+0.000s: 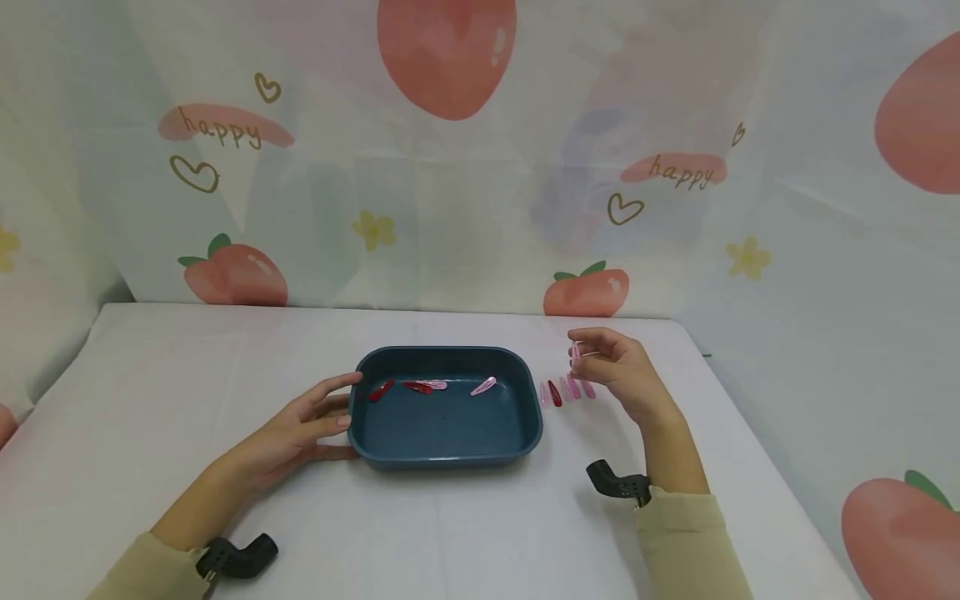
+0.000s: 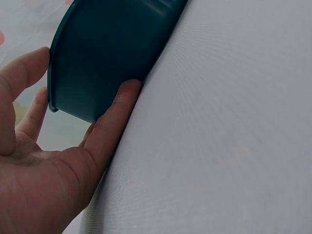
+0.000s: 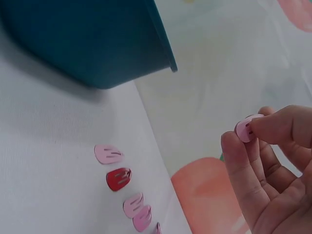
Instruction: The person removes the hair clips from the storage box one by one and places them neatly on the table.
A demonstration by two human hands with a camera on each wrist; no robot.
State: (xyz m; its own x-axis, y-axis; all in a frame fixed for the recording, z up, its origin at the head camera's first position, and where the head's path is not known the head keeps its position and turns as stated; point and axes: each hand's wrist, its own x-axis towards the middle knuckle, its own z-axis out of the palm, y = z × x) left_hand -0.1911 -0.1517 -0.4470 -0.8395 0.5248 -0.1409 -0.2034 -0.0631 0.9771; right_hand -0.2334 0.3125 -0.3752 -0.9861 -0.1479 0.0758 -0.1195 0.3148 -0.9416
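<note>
A dark teal tray (image 1: 446, 460) stands on the white table, holding several red and pink snap hair clips. My left hand (image 1: 303, 429) rests against the tray's left end; in the left wrist view its fingers (image 2: 119, 109) lie fairly straight along the outer wall and rim. Right of the tray, my right hand (image 1: 618, 367) pinches a pink hair clip (image 3: 245, 130) between thumb and fingers, raised above the table. Below it lies a row of clips: a red hair clip (image 3: 118, 179) among several pink ones, including a pale pink hair clip (image 3: 107, 154) nearest the tray.
The white tablecloth (image 1: 300, 533) covers the whole table. Behind it hangs a printed curtain (image 1: 480, 208) with peaches, hearts and flowers. A black wrist mount sits at each cuff, one on the left sleeve (image 1: 153, 571) and one on the right sleeve (image 1: 690, 542).
</note>
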